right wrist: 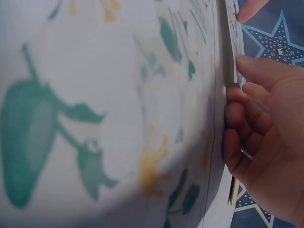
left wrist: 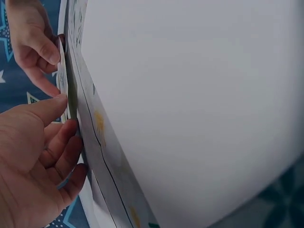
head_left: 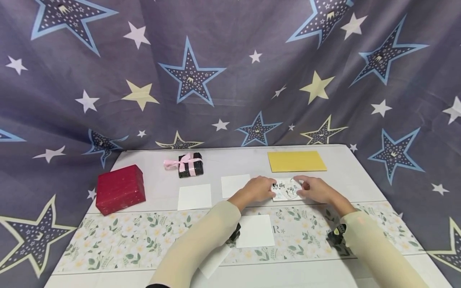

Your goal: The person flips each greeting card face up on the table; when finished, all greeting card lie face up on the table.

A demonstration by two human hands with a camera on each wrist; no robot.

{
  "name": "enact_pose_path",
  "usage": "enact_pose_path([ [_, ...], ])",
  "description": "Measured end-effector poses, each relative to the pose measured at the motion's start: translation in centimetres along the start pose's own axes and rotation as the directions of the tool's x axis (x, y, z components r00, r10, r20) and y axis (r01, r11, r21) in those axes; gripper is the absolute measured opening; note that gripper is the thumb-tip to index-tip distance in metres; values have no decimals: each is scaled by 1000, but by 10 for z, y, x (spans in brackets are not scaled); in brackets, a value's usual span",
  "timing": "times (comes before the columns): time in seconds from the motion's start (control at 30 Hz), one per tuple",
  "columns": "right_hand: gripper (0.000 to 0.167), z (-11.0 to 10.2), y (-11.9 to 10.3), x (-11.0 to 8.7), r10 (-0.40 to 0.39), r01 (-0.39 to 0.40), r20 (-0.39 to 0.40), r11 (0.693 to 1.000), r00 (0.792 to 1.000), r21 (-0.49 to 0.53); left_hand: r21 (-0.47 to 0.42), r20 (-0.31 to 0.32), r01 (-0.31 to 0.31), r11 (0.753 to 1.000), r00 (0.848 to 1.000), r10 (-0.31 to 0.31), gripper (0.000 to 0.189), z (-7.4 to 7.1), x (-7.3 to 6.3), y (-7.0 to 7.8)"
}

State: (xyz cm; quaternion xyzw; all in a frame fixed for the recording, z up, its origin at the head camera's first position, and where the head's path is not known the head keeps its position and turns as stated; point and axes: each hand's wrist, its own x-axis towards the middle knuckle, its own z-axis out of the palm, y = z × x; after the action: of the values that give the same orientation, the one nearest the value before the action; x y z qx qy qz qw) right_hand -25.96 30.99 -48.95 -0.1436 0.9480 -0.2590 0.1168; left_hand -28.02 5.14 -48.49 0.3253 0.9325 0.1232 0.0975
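Note:
A white greeting card [head_left: 287,189] with black handwritten-style characters is held by both hands, just above the white tabletop. My left hand [head_left: 257,189] pinches its left edge, thumb on the printed face. On the opposite edge, my right hand [head_left: 316,189] pinches it between thumb and fingers. From the left wrist, the card [left wrist: 62,73] appears nearly edge-on, with the left hand [left wrist: 40,152] at its near end and the right hand [left wrist: 33,45] at the far one. The right wrist view has the right hand [right wrist: 270,123] gripping the card's thin edge [right wrist: 232,47].
A yellow envelope-like sheet [head_left: 297,161] lies behind the card. Several blank white cards [head_left: 195,197] are spread leftward and in front, one partly under the left forearm. Farther left stand a red box [head_left: 120,189] and a black gift box [head_left: 191,165] with pink ribbon. A starry curtain [head_left: 230,72] hangs behind.

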Motion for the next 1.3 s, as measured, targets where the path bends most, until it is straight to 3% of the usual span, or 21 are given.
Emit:
enact_pose_path([
  [0.23,61,5,-3,4,5,-4,19,999,1000,-44,104,15,3,995,1000,-5,37,3,-2,0],
  [0.4,61,5,-5,5,14,-13,20,999,1000,-50,120,5,14,993,1000,-14,41,5,-2,0],
  [0.6,56,2,-8,3,-65,63,-40,996,997,-68,135,-3,-25,990,1000,26,47,-5,-10,0],
  [0.73,51,1,-18,-3,-128,122,-85,990,988,-68,130,-25,-62,990,997,66,44,-15,-22,-7],
  [0.9,49,7,-30,-7,-182,179,-61,983,981,-51,82,-50,-72,994,996,76,42,-21,-42,-24],
  [1.07,48,19,-47,-11,-246,245,-20,969,969,-33,56,-43,-64,996,997,66,42,-22,-71,-40],
  [1.3,44,36,-69,-21,-315,316,32,949,948,-19,44,-33,-110,993,993,112,43,-18,-112,-51],
])
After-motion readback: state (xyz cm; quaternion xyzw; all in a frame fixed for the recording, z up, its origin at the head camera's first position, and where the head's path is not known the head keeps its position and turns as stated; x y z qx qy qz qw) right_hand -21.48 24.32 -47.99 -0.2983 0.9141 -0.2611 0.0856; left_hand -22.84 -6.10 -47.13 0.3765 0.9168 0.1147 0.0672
